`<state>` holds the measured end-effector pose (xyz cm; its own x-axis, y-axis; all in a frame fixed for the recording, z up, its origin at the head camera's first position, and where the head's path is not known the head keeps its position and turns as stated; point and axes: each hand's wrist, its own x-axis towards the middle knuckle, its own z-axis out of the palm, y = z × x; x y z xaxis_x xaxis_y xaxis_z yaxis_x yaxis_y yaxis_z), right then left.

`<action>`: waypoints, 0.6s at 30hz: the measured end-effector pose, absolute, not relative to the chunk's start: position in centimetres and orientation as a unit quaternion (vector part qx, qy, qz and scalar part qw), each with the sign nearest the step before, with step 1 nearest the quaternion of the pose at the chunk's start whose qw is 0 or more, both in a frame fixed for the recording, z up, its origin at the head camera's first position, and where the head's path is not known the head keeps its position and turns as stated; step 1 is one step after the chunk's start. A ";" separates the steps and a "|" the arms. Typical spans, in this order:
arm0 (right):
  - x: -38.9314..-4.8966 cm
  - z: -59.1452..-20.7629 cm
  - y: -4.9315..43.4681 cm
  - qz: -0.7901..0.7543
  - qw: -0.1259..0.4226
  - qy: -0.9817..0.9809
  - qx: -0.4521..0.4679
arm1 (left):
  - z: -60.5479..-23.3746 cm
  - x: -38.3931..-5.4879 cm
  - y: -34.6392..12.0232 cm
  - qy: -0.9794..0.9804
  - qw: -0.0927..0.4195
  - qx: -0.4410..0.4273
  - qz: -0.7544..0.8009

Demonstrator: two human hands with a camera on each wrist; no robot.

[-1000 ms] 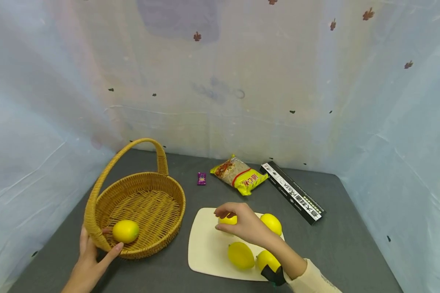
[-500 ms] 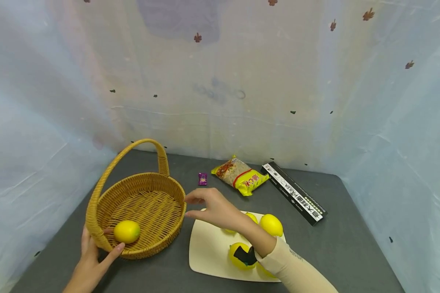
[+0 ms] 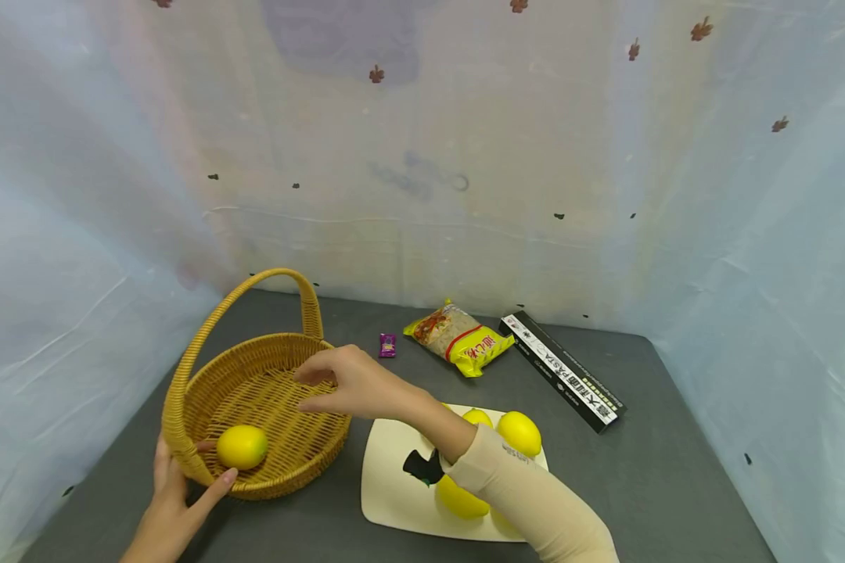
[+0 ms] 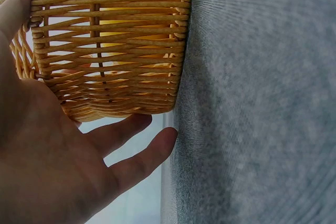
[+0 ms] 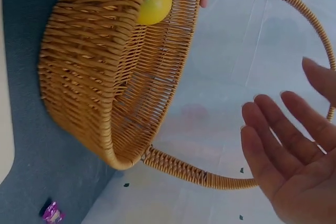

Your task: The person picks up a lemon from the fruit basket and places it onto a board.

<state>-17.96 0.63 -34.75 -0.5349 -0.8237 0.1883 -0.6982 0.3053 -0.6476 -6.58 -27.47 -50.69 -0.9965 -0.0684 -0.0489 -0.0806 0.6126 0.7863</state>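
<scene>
My left hand (image 3: 172,500) grips the wicker basket (image 3: 282,485) at its near-left rim, beside the foot of the arched handle. Its thumb lies over the rim; in the left wrist view two fingers (image 4: 142,161) stretch out under the woven side. One lemon (image 3: 242,447) lies inside the basket, close to that hand. Over the basket's right part hovers my right hand (image 3: 355,383), fingers loosely bent and holding nothing, as the right wrist view (image 5: 294,150) confirms. Several lemons (image 3: 519,433) rest on a cream board (image 3: 387,485), partly hidden by the right forearm.
Behind the board lie a yellow bag of pasta (image 3: 458,336) and a long black pasta box (image 3: 563,371). A small purple packet (image 3: 387,345) sits right of the basket. Pale plastic sheeting (image 3: 422,195) closes off the back and sides of the grey table (image 3: 676,485).
My right hand has moved left from above the lemons on the board to over the basket, holding nothing. My left hand and the basket have stayed in place.
</scene>
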 end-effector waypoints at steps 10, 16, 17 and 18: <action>-19.9 -34.3 -4.7 -0.294 0.078 0.820 -0.484 | -50.7 -6.8 -27.6 0.901 0.017 -0.042 0.432; -21.2 -35.2 -7.1 -0.280 0.072 0.834 -0.470 | -50.9 -6.8 -27.8 0.902 0.010 -0.036 0.430; -21.5 -35.5 -7.4 -0.280 0.072 0.835 -0.468 | -51.0 -6.8 -27.9 0.902 0.007 -0.034 0.430; -21.7 -35.9 -7.8 -0.283 0.071 0.834 -0.468 | -51.0 -6.8 -27.9 0.903 0.006 -0.033 0.429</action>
